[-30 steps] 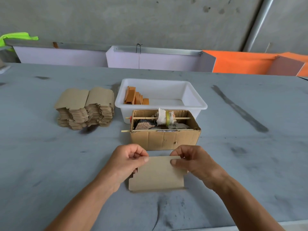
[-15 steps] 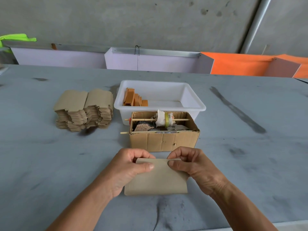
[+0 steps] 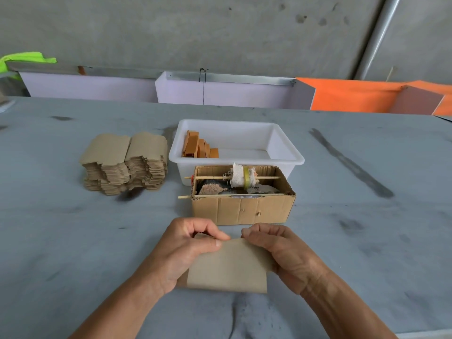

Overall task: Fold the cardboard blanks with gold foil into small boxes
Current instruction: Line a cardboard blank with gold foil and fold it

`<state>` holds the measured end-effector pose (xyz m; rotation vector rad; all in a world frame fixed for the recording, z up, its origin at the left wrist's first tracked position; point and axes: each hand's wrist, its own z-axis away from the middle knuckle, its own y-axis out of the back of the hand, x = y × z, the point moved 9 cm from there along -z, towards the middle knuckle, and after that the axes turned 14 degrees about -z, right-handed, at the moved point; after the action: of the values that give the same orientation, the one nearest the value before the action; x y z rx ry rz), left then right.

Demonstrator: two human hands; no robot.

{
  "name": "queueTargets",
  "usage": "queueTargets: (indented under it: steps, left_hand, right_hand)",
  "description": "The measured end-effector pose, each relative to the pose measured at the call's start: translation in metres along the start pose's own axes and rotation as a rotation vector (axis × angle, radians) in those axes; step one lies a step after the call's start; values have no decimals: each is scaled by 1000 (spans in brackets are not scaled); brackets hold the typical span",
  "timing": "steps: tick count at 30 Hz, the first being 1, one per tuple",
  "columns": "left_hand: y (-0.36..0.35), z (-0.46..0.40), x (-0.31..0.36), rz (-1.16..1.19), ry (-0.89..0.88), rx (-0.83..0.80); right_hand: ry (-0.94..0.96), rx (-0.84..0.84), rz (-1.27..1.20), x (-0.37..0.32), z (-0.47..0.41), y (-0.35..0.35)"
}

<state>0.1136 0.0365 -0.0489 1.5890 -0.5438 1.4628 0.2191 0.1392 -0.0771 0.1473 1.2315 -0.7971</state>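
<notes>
Here I see the cardboard blank (image 3: 228, 265) low over the grey table (image 3: 73, 241), just in front of the open cardboard box (image 3: 242, 211), my left hand (image 3: 181, 250) and right hand (image 3: 281, 253) each pinching its top edge with curled fingers, the stack of blanks (image 3: 124, 165) well off left.

Packing workshop: concrete wall (image 3: 195, 28), stacked cardboard blanks (image 3: 124, 162).

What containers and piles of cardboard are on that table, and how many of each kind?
White plastic tub: 1
Open cardboard box: 1
Stacks of flat blanks: 2, side by side
Blank held by left hand and right hand: 1
Total: 5
</notes>
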Motion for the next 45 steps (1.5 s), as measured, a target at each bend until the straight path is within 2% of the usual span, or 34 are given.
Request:
queueTargets:
  steps: [3, 8, 17, 20, 24, 28, 32, 42, 45]
  left_hand:
    - [2, 1, 3, -72, -65, 17]
    - [-1, 0, -2, -166, -76, 5]
    - [-2, -2, -10, -161, -25, 2]
    - [1, -5, -15, -78, 54, 50]
    - [4, -13, -23, -169, 151, 77]
    - [2, -17, -15, -304, 74, 13]
    - [1, -20, -12, -401, 6, 26]
    - [-1, -17, -14, -376, 17, 101]
    - [-1, -15, -20, -318, 62, 84]
  right_hand:
    - [-77, 33, 45, 5, -2, 3]
    - [-122, -43, 156, 5, 2, 1]
    - [-29, -81, 277, -2, -3, -6]
    - [10, -80, 311, -5, -4, -9]
    - [64, -58, 369, -7, -5, -11]
    - [121, -38, 386, -11, -6, -10]
    - [148, -25, 408, -12, -7, -10]
    - [190, -46, 395, -15, -8, -13]
    - [141, -38, 401, -13, -11, -10]
